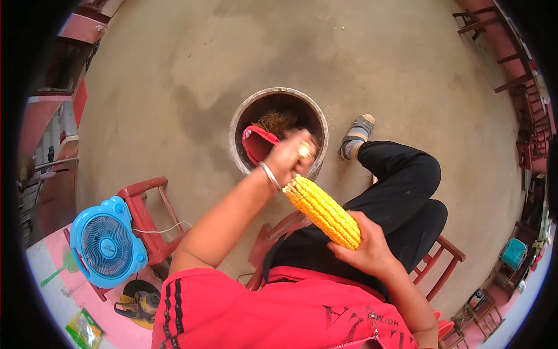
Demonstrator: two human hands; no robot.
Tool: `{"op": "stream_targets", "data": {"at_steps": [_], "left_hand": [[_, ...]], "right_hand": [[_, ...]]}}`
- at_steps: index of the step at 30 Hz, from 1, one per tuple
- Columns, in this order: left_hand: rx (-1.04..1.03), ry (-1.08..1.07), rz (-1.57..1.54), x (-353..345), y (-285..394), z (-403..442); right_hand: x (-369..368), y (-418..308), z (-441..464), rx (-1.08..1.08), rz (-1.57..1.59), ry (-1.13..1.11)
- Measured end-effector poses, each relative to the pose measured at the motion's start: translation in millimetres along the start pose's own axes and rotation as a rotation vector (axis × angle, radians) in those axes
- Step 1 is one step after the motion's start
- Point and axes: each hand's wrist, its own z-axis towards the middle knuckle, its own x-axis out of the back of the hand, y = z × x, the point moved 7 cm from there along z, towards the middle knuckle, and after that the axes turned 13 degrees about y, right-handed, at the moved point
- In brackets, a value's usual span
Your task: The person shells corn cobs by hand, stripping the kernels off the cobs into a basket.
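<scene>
corn cob (pixel 323 210), 1 end in right fingers (pixel 365 224), other near left fingers (pixel 306 140)

wide head view, facing steeply down, hands (pixel 373 245) near, floor (pixel 407 75) beyond

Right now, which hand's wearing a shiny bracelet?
The left hand, the blurred one by the bucket; the right hand, gripping the corn, has a bare wrist.

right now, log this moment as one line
right hand: holding yellow corn cob | left hand: blurred, over round bin | red item: inside bin
</scene>
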Motion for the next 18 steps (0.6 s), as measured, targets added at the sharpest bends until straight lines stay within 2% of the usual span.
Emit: {"op": "stream_targets", "data": {"at_steps": [2,3,5,6,8,9,10,13,14,16,17,18], "left_hand": [[-0.358,0.249,0.207,26,50,6],[-0.442,0.379,0.356,38,67,14],[-0.613,0.526,0.937,89,79,79],[-0.682,0.634,1.249,86,87,82],[-0.279,0.538,1.441,91,68,92],[-0.373,0.513,1.465,85,76,95],[-0.434,0.475,1.26,88,78,106],[-0.345,0.62,0.957,79,93,74],[-0.344,0.616,0.964,76,91,67],[-0.605,0.692,1.416,65,106,54],[-0.974,0.643,1.221,79,98,67],[-0.975,0.638,1.226,74,98,61]], "right_hand": [[-4,13,-11,-0.036,0.04,0.009],[-4,19,-16,-0.063,0.046,0.039],[-3,23,-19,-0.072,0.025,0.075],[-3,22,-18,-0.073,0.032,0.081],[-3,24,-16,-0.103,0.058,0.101],[-1,26,-16,-0.11,0.064,0.112],[-1,28,-16,-0.115,0.065,0.117],[2,32,-19,-0.146,0.1,0.131],[4,34,-20,-0.169,0.129,0.137],[7,39,-21,-0.219,0.174,0.132],[7,43,-23,-0.267,0.215,0.121],[9,43,-22,-0.27,0.219,0.125]]}}
